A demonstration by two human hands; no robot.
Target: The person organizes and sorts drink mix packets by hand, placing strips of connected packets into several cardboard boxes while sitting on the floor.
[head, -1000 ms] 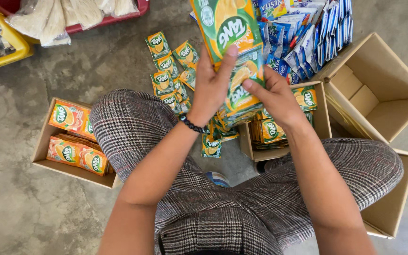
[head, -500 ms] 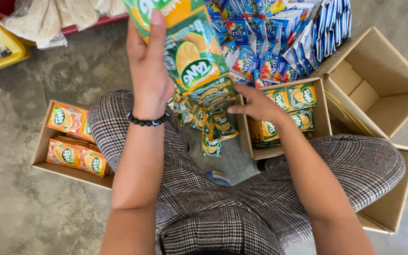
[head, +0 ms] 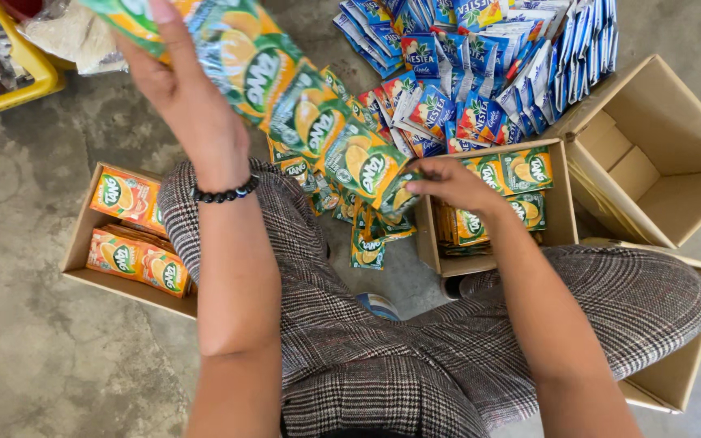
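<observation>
My left hand [head: 180,89], with a black bead bracelet on the wrist, is raised at the upper left and grips the top of a long joined strip of green-and-orange drink-powder sachets [head: 310,122]. The strip hangs slanting down to my right hand [head: 448,182], which pinches its lower end over a small cardboard box [head: 565,215] partly filled with the same sachets. More loose green sachets [head: 367,243] lie on the floor between my knees.
A cardboard tray of orange packs [head: 127,235] sits by my left knee. A heap of blue sachets [head: 488,65] lies ahead. Two open brown boxes [head: 659,162] stand at the right, a yellow frame [head: 34,73] at the upper left. The floor is concrete.
My left hand has lifted the strip's top end up and to the left, stretching the strip out. My right hand has dropped to the strip's lower end over the small box.
</observation>
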